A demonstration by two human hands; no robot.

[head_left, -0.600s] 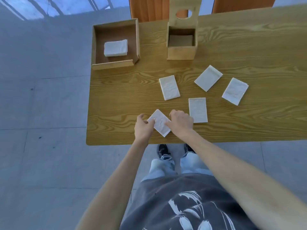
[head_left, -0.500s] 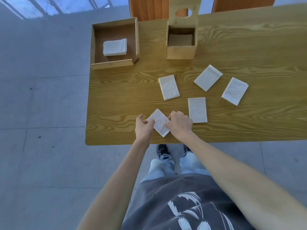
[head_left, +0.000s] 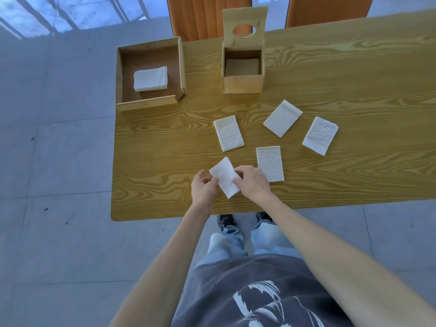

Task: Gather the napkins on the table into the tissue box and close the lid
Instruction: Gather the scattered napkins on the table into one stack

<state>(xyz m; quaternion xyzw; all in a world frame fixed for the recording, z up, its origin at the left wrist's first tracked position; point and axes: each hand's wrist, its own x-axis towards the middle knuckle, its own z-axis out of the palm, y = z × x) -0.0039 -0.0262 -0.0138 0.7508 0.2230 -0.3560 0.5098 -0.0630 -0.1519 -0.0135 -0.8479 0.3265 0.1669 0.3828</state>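
Observation:
A folded white napkin [head_left: 225, 177] is pinched between my left hand [head_left: 203, 188] on its left edge and my right hand [head_left: 253, 182] on its right edge, near the table's front edge. Several more napkins lie flat on the wooden table [head_left: 330, 79]: one [head_left: 228, 133] in the middle, one [head_left: 270, 163] beside my right hand, one [head_left: 282, 118] and one [head_left: 320, 135] further right. The wooden tissue box [head_left: 243, 84] stands at the back with its lid [head_left: 244, 27] raised upright; the lid has an oval hole.
An open wooden tray [head_left: 146, 105] at the table's back left corner holds a stack of white napkins [head_left: 151, 78]. Orange chair backs [head_left: 207, 17] stand behind the table. The table's front edge runs just above my feet; grey tiled floor lies to the left.
My hands and the napkin between them have hardly shifted; both hands have closed a little more on its edges, which looks slightly lifted.

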